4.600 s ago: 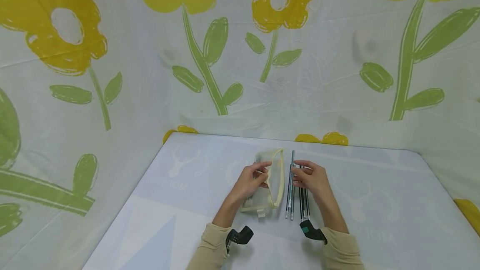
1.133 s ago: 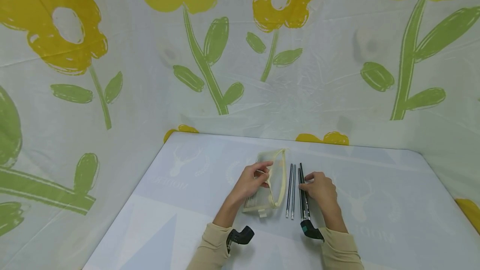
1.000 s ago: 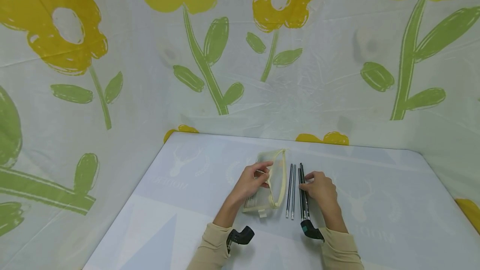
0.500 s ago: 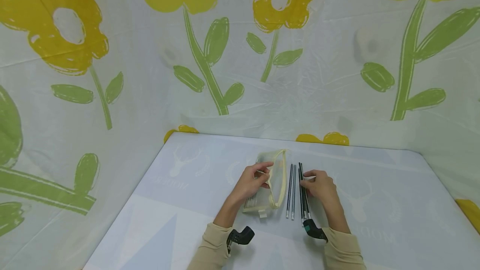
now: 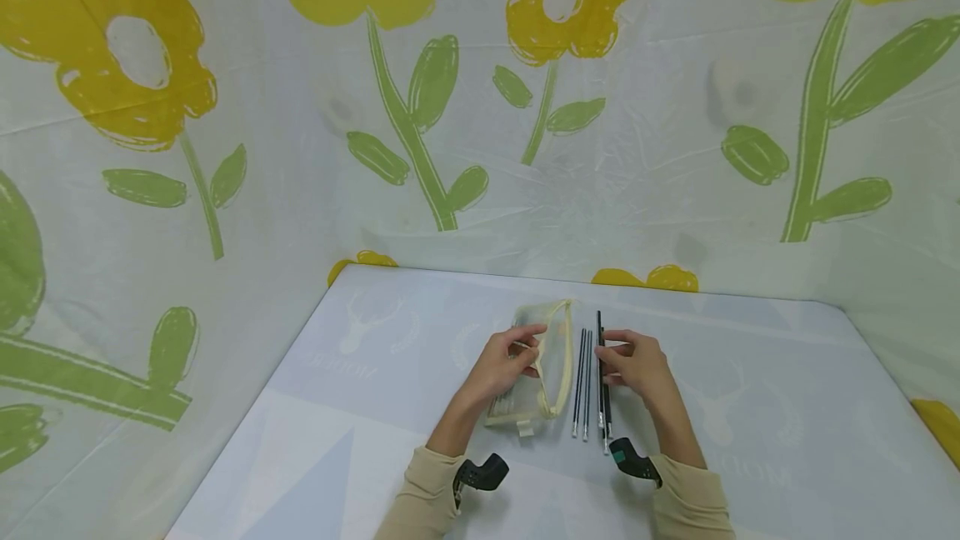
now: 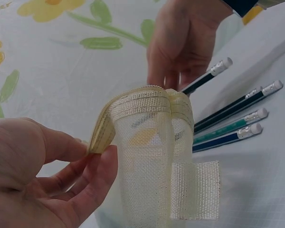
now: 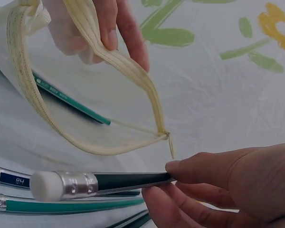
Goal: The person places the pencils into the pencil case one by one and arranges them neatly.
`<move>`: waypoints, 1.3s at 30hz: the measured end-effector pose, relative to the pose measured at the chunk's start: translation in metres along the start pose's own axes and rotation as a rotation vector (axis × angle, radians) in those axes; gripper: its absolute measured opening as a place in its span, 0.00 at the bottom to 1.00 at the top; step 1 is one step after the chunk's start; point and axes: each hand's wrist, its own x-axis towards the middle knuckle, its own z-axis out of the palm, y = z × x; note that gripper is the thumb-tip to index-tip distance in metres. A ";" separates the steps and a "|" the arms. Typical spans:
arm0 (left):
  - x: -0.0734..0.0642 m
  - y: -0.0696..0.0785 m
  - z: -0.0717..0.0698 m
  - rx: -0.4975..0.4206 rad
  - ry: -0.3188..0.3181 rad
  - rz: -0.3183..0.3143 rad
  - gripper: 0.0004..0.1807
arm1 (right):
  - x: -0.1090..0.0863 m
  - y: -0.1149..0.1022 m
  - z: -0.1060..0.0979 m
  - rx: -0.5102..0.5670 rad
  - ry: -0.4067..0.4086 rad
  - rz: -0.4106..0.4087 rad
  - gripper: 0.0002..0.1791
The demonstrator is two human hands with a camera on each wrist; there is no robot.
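My left hand [image 5: 506,361] pinches the zippered edge of a pale yellow mesh pencil case [image 6: 145,175], whose mouth gapes toward the right. Inside it lies a green pencil [image 7: 71,102]. Between thumb and fingers my right hand [image 5: 637,365] holds a dark pencil [image 7: 128,180], its white eraser end toward me, just right of the case and raised off the table. Two pencils [image 5: 582,382], one dark blue and one green, lie side by side between the case and that hand. More dark pencils [image 6: 240,104] rest on the table below the held one.
A white table [image 5: 420,340] with faint printed patterns carries everything. Flower-printed curtains [image 5: 637,165] hang behind it and at the left. Black wrist devices [image 5: 483,471] stick out at both sleeves; a small fabric tab [image 5: 526,428] juts from the case's near end.
My right hand has gone from the left pair of pencils to the darker ones at right. It has since picked one up and moved slightly away from me. My left hand stays on the case.
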 end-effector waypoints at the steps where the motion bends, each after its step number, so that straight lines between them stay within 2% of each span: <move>1: 0.000 0.000 0.000 0.000 -0.001 0.001 0.21 | 0.000 0.000 0.000 0.007 -0.001 -0.006 0.26; 24: 0.000 0.000 0.000 0.031 -0.002 0.013 0.22 | -0.002 -0.010 0.011 0.079 -0.023 -0.023 0.25; 39: -0.001 0.002 0.004 0.014 -0.004 0.001 0.22 | -0.007 -0.016 0.022 0.135 -0.079 -0.125 0.24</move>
